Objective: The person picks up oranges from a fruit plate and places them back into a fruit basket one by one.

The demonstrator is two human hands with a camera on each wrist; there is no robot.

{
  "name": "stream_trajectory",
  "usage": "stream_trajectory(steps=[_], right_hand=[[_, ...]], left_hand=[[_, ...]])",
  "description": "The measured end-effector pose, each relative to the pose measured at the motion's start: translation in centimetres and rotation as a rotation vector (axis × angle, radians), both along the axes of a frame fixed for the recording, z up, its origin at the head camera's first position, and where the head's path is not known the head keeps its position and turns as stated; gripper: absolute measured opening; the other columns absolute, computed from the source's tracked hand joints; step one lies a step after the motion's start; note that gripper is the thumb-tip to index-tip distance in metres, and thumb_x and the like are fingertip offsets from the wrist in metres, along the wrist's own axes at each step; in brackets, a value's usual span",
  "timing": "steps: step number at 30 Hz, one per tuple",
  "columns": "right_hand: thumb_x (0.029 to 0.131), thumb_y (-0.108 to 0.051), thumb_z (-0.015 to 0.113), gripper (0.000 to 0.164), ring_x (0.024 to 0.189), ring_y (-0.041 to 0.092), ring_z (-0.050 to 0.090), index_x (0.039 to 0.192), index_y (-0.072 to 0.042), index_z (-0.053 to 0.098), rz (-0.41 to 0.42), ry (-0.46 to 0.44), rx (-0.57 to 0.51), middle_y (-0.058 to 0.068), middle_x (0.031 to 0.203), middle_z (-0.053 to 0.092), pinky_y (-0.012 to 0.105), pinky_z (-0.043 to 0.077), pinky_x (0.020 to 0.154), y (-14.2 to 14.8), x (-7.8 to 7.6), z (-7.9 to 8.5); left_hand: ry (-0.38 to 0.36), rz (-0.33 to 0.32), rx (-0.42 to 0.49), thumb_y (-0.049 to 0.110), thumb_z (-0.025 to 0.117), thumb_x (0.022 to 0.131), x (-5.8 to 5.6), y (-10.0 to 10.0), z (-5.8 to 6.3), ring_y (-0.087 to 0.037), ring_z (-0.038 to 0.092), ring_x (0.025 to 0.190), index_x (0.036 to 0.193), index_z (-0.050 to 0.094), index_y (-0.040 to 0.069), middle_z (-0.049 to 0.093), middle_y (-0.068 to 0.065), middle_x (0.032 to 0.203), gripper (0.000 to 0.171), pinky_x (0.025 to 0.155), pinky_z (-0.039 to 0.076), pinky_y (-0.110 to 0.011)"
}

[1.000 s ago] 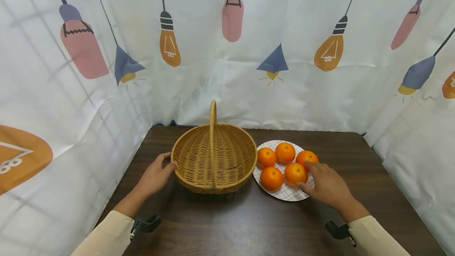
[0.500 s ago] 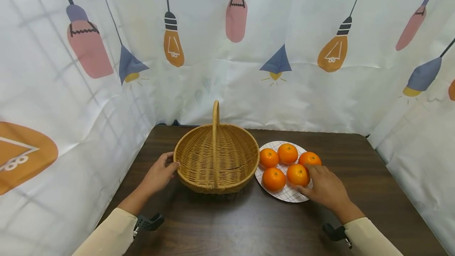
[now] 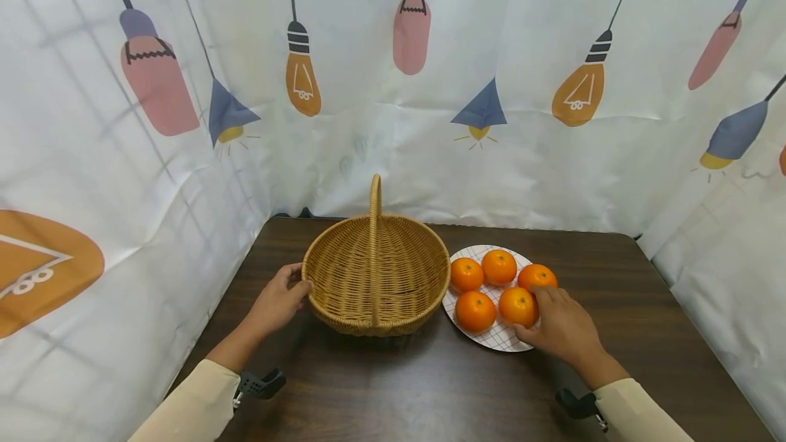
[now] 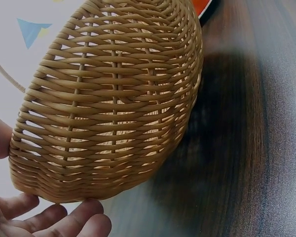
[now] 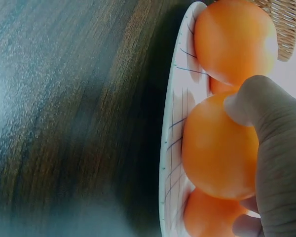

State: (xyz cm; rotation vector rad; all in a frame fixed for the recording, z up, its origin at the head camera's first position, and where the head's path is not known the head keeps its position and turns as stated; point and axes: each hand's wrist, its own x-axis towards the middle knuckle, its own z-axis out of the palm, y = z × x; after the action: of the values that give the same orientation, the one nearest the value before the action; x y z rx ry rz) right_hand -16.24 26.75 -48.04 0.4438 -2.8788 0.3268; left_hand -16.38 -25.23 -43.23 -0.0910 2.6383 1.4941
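Note:
At the left rim of a wicker basket (image 3: pixel 344 271) with a tall arched handle, my left hand (image 3: pixel 276 302) pinches the edge. In the left wrist view its thumb lies on one side of the woven wall (image 4: pixel 108 98) and several fingertips (image 4: pixel 91 210) touch the other. A white plate (image 3: pixel 499 340) with a grid pattern, to the right of the basket, bears several oranges. My right hand (image 3: pixel 566 329) grips the front-right orange (image 3: pixel 516 307), which still sits among the others. In the right wrist view the thumb (image 5: pixel 266 106) presses that orange (image 5: pixel 217 153) and fingertips show at its far side.
A second orange (image 3: pixel 475 312) sits left of the gripped one, with others behind. The plate's left edge lies right beside the basket. Both stand on a dark wooden table (image 3: pixel 399 387), with a printed white curtain (image 3: pixel 381 135) close behind its back edge.
My right hand has moved slightly left and closed its thumb and fingers around the front-right orange. The left hand stays at the basket rim. The whole view has shifted slightly.

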Motion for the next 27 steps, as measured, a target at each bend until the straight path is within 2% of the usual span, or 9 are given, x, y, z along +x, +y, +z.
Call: stream_trajectory(steps=[9, 15, 21, 27], right_hand=[[0.071, -0.047, 0.090, 0.081, 0.104, 0.040, 0.059, 0.126, 0.003, 0.059, -0.001, 0.035, -0.059, 0.022, 0.120, 0.062, 0.060, 0.057, 0.075, 0.4, 0.0, 1.1], [0.070, -0.045, 0.090, 0.079, 0.097, 0.035, 0.058, 0.129, -0.003, 0.058, 0.034, 0.080, -0.094, 0.019, 0.115, 0.061, 0.052, 0.058, 0.062, 0.0, -0.3, 2.6], [0.074, -0.047, 0.088, 0.079, 0.113, 0.035, 0.055, 0.132, -0.003, 0.058, 0.038, 0.064, -0.100, 0.018, 0.127, 0.060, 0.056, 0.059, 0.073, -0.9, -0.6, 4.1], [0.075, -0.044, 0.088, 0.077, 0.115, 0.034, 0.054, 0.133, -0.002, 0.058, 0.059, 0.051, -0.121, 0.016, 0.129, 0.060, 0.056, 0.058, 0.075, -2.0, -1.2, 5.4]], left_hand=[[0.009, 0.000, -0.008, 0.029, 0.051, 0.106, 0.0, -0.1, 0.0, -0.038, 0.058, 0.122, 0.154, 0.032, -0.004, 0.042, -0.026, 0.149, 0.062, 0.091, 0.057, -0.045], [0.008, 0.004, -0.010, 0.028, 0.052, 0.105, 0.0, -0.1, 0.0, -0.037, 0.060, 0.120, 0.154, 0.032, -0.004, 0.043, -0.027, 0.148, 0.061, 0.091, 0.057, -0.047], [0.006, -0.001, -0.006, 0.028, 0.051, 0.105, 0.0, -0.2, 0.0, -0.035, 0.061, 0.118, 0.154, 0.032, -0.003, 0.043, -0.026, 0.148, 0.061, 0.092, 0.056, -0.048], [0.000, 0.002, 0.001, 0.028, 0.052, 0.105, 0.0, -0.1, 0.0, -0.035, 0.061, 0.118, 0.154, 0.033, -0.003, 0.044, -0.025, 0.148, 0.062, 0.092, 0.057, -0.047]])
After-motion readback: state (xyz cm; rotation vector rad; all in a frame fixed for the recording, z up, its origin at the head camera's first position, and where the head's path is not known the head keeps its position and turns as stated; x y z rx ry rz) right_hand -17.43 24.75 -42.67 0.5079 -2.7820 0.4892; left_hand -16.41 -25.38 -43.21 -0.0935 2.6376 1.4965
